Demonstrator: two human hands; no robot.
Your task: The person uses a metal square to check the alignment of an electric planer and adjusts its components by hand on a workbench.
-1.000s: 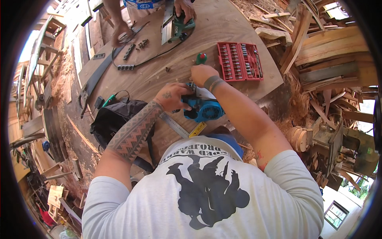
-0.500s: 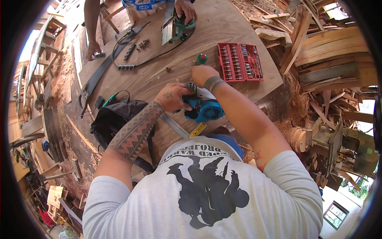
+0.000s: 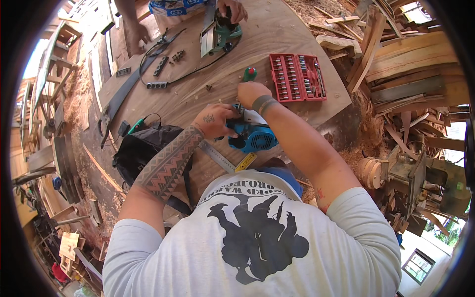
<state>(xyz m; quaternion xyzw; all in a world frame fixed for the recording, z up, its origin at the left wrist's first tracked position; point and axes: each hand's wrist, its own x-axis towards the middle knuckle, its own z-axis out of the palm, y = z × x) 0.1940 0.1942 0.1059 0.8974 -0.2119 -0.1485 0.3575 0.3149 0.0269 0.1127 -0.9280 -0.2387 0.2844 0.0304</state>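
Note:
A blue electric planer (image 3: 258, 139) lies on its side on the wooden board in front of my body. My left hand (image 3: 215, 120) grips its left end, thumb and fingers curled around the housing. Above the planer's pale metal sole, my right hand (image 3: 251, 93) is closed around a screwdriver; its green handle (image 3: 250, 75) with a red end pokes out past my fist. The screwdriver's tip is hidden, so I cannot tell what it touches. A square with a steel blade (image 3: 217, 155) and yellow stock (image 3: 246, 161) sits between the planer and my shirt.
A red socket set case (image 3: 298, 77) lies open to the right. Across the board (image 3: 267, 29), a co-worker's hand (image 3: 232, 11) rests on a green planer (image 3: 216, 39). Small dark parts (image 3: 161, 66), screws (image 3: 177, 56), a cable and a black bag (image 3: 143, 148) are at left.
The co-worker's other hand has let go of a small dark part, now lying on the left edge, and drawn back. My hands have hardly moved.

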